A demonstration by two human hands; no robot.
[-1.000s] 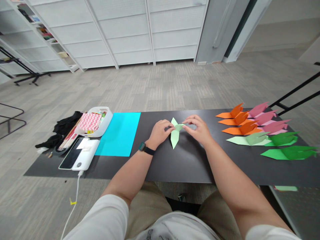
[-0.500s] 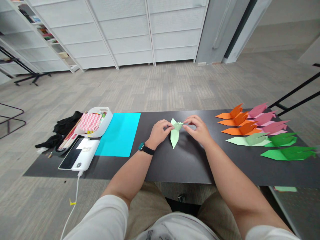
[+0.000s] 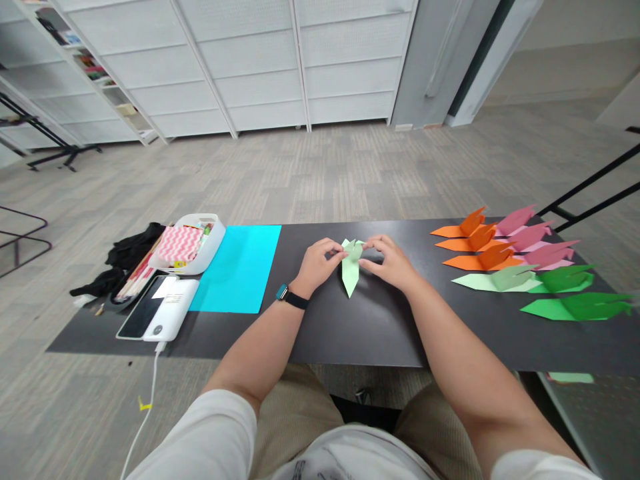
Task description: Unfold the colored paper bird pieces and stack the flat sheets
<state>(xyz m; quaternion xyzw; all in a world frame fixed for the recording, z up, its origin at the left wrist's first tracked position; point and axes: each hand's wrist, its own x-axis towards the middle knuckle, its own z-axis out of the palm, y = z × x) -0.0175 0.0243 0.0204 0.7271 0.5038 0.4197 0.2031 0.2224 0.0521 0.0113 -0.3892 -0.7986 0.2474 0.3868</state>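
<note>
A pale green folded paper bird lies over the middle of the dark table, its long point towards me. My left hand pinches its left side between thumb and index finger. At the right side, my right hand has its index finger and thumb on the upper part, around a small raised flap; the fingertips partly hide the paper there. To the right stand finished-looking paper birds of the same shape: orange, pink, pale green and green.
Left of my hands lies a bright blue sheet of paper. Beside it are a white basket with a pink-patterned packet, a phone, a white power bank with a cable, and a black cloth. The dark table ends close to my lap.
My right hand has shifted slightly left, and the flap that stuck out to the right now stands closer to the paper bird's body. My left hand stays at its side.
</note>
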